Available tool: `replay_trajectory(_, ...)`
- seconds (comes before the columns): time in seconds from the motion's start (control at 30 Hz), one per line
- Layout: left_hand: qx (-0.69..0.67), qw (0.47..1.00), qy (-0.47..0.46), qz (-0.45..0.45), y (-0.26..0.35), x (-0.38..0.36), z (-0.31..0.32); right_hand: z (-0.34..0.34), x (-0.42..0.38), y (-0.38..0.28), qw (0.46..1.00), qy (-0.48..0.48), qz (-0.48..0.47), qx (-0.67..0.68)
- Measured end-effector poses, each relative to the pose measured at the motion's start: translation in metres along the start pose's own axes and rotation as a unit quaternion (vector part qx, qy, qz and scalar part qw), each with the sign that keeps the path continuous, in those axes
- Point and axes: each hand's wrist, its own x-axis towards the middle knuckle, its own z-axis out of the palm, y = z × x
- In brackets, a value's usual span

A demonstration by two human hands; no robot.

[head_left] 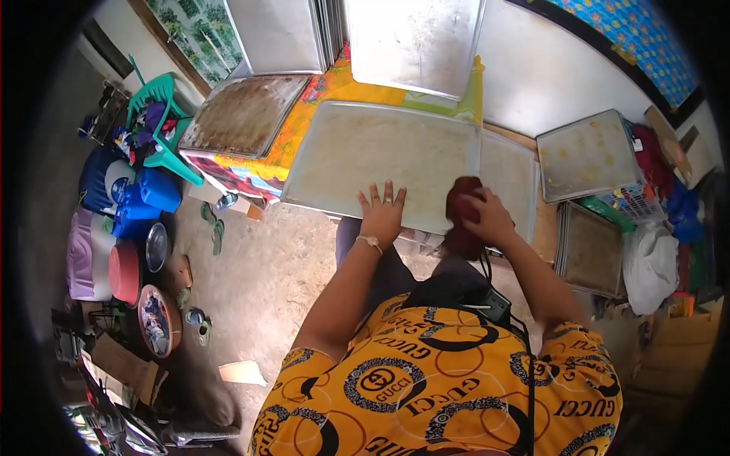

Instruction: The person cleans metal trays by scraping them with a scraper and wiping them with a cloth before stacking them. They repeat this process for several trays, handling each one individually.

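A large flat metal tray (380,152) with a raised pale rim lies on the table in front of me. Its surface looks dull and beige. My left hand (382,215) rests flat on its near edge, fingers spread, with a bracelet at the wrist. At the tray's near right corner, my right hand (490,219) grips a dark red cloth (462,199). Part of the cloth hangs over the front edge. The fingertips of the right hand are partly hidden in the cloth's folds.
A browned tray (243,114) lies left on the flowered tablecloth (323,85). Upright trays (414,45) lean at the back. A stained tray (589,156) sits on a basket at right. A green chair (163,114), blue containers (144,201) and basins (125,272) stand at left.
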Motion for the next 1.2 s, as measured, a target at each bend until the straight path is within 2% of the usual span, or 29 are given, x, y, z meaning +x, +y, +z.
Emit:
replay_trajectory(0.07, -0.022, 1.0, 0.005, 0.01, -0.004, 0.001, 0.003, -0.017, -0.037, 0.013, 0.996, -0.062, -0.056, 0.034)
replay_trajectory(0.1, -0.033, 0.999, 0.007, 0.015, -0.007, -0.002, 0.001, -0.028, -0.043, 0.021, 0.993, -0.099, -0.047, 0.049)
replay_trajectory(0.17, -0.021, 0.999, -0.006, -0.035, -0.011, -0.012, -0.012, -0.051, -0.043, 0.039, 0.981, -0.172, -0.031, 0.08)
replay_trajectory(0.27, 0.0, 0.991, 0.02, -0.136, -0.038, -0.026, -0.023, -0.078, -0.023, 0.066, 0.987, -0.103, 0.05, 0.113)
replay_trajectory(0.3, 0.007, 0.984, 0.032, -0.175, -0.052, -0.031, -0.023, -0.086, -0.01, 0.071, 0.971, -0.057, 0.06, 0.225)
replay_trajectory(0.37, 0.001, 0.955, 0.053, -0.291, -0.082, -0.038, -0.017, -0.1, 0.018, 0.069, 0.892, 0.028, 0.079, 0.444)
replay_trajectory(0.4, -0.097, 0.939, 0.104, -0.312, -0.105, -0.042, -0.007, -0.109, 0.031, 0.057, 0.83, 0.067, 0.088, 0.546)
replay_trajectory(0.43, -0.194, 0.911, 0.155, -0.329, -0.133, -0.044, 0.008, -0.122, 0.039, 0.034, 0.796, 0.125, 0.12, 0.58)
replay_trajectory(0.47, -0.287, 0.871, 0.207, -0.341, -0.159, -0.045, 0.022, -0.11, 0.058, 0.051, 0.737, 0.137, 0.106, 0.654)
replay_trajectory(0.53, -0.472, 0.749, 0.273, -0.376, -0.208, -0.043, 0.049, -0.091, 0.081, 0.047, 0.633, 0.176, 0.078, 0.75)
replay_trajectory(0.6, -0.586, 0.651, 0.279, -0.395, -0.219, -0.045, 0.038, -0.061, 0.095, 0.039, 0.673, 0.221, 0.111, 0.697)
replay_trajectory(0.63, -0.614, 0.628, 0.255, -0.404, -0.201, -0.048, 0.011, -0.039, 0.102, 0.037, 0.692, 0.244, 0.127, 0.667)
replay_trajectory(0.67, -0.643, 0.603, 0.23, -0.412, -0.192, -0.047, -0.007, 0.0, 0.115, 0.052, 0.752, 0.274, 0.132, 0.585)
replay_trajectory(0.7, -0.649, 0.597, 0.253, -0.397, -0.201, -0.041, 0.007, 0.011, 0.113, 0.047, 0.887, 0.226, 0.156, 0.372)
replay_trajectory(0.73, -0.652, 0.612, 0.222, -0.389, -0.211, -0.035, 0.017, 0.042, 0.121, 0.061, 0.968, 0.193, 0.105, 0.125)
replay_trajectory(0.8, -0.651, 0.614, 0.255, -0.367, -0.207, -0.028, 0.014, 0.034, 0.12, 0.019, 0.973, 0.119, 0.178, -0.09)
replay_trajectory(0.9, -0.673, 0.614, 0.228, -0.343, -0.208, -0.03, 0.011, 0.026, 0.149, 0.0, 0.98, 0.032, 0.168, -0.098)
replay_trajectory(1.03, -0.697, 0.589, 0.242, -0.331, -0.208, -0.031, 0.017, 0.049, 0.208, -0.03, 0.991, 0.023, 0.119, -0.061)
replay_trajectory(1.2, -0.713, 0.57, 0.241, -0.329, -0.208, -0.032, 0.014, 0.091, 0.277, -0.118, 0.998, 0.029, -0.05, -0.022)
